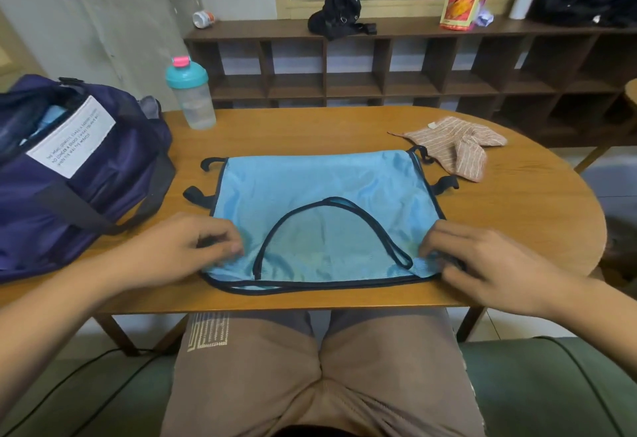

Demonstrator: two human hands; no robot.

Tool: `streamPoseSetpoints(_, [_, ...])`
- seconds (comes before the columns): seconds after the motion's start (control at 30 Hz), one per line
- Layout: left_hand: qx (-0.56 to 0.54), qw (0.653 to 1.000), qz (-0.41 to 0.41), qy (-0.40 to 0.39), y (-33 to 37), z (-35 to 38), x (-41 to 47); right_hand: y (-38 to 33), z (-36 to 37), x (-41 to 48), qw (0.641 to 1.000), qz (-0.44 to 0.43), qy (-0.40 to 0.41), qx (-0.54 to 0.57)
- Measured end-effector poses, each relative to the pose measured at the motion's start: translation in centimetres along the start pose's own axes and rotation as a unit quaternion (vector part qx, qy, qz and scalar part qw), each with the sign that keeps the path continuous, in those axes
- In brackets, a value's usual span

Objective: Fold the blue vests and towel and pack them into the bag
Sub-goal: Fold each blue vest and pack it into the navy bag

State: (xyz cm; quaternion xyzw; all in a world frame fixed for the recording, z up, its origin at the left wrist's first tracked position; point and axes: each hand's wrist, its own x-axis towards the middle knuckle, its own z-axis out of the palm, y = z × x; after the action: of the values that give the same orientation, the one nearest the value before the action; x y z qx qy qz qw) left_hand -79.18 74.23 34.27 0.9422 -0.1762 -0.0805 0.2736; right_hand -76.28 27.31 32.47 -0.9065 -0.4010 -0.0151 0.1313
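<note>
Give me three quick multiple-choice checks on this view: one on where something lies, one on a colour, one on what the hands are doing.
1. Where does the striped towel lie?
A. on the floor
B. on the table, just past the far right corner of the blue vest
C. inside a drawer

2. What colour is the lid of the bottle?
A. black
B. teal, with a pink cap
C. yellow

3. What are the left hand and right hand doing?
A. lying flat and open, holding nothing
B. lifting the bottle
C. each pinching a near corner of the blue vest

Answers:
1 B, it sits crumpled on the wood beside the black ties.
2 B, the teal lid carries a pink cap on top.
3 C, fingers curl onto the fabric at both near corners.
</note>
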Motion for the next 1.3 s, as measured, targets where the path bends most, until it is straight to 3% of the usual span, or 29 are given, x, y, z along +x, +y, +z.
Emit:
streamPoseSetpoints(0.1, [-0.048, 0.994, -0.030, 0.094, 0.3, -0.4, 1.6, 0.6, 0.4, 1.2, 0.999, 0.028, 0.046, 0.006])
streamPoseSetpoints(0.23, [0.047, 0.981, -0.013, 0.188, -0.3, 0.2, 5.5, 1.2, 1.8, 4.5, 0.996, 0.061, 0.070, -0.011])
streamPoseSetpoints(0.43, [0.099, 0.984, -0.044, 0.139, -0.6, 4.7, 9.4, 1.0, 5.2, 8.6, 0.987, 0.138, 0.042, 0.065])
streamPoseSetpoints(0.6, [0.127, 0.984, -0.085, 0.095, -2.5, 6.3, 8.7, 0.4, 6.3, 7.9, 0.992, 0.129, -0.011, -0.002])
streamPoseSetpoints(0.8, [0.152, 0.980, -0.112, 0.062, -2.0, 5.8, 8.2, -0.2, 5.3, 7.8, 0.989, 0.134, -0.067, -0.008])
streamPoseSetpoints(0.93, [0.053, 0.983, -0.136, 0.111, -1.6, 3.6, 10.0, -0.3, 3.5, 9.9, 0.984, 0.171, -0.010, 0.043])
streamPoseSetpoints(1.03, [0.069, 0.978, -0.096, 0.172, -1.9, 2.8, 12.4, 0.5, 3.0, 13.4, 0.979, 0.200, 0.007, 0.033])
streamPoseSetpoints(1.3, [0.200, 0.960, -0.172, 0.098, -5.5, 4.5, 15.4, 5.7, 5.7, 17.6, 0.955, 0.292, -0.020, -0.037])
